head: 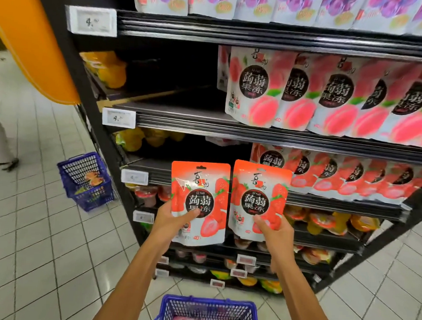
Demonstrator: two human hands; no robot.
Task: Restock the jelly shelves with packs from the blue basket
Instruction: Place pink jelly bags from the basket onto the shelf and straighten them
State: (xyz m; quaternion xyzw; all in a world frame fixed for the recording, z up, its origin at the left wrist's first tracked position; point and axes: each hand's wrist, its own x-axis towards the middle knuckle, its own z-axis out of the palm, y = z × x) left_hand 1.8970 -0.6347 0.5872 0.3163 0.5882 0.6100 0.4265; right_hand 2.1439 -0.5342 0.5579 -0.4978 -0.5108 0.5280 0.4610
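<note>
Left hand: pinches left pack low.
Right hand: pinches right pack low.
Risk: with so low a grip, packs may flop off the shelf edge.

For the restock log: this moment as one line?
left hand: holds left strawberry pack | right hand: holds right strawberry pack | strawberry shelf: gap at left | blue basket: packs inside

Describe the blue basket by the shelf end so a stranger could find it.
From the tall black shelving unit, follow its left end down to the white tiled floor. A blue plastic mesh basket stands there. Unlike the other blue basket at the picture's bottom edge, it sits farther off, leftward.
</note>
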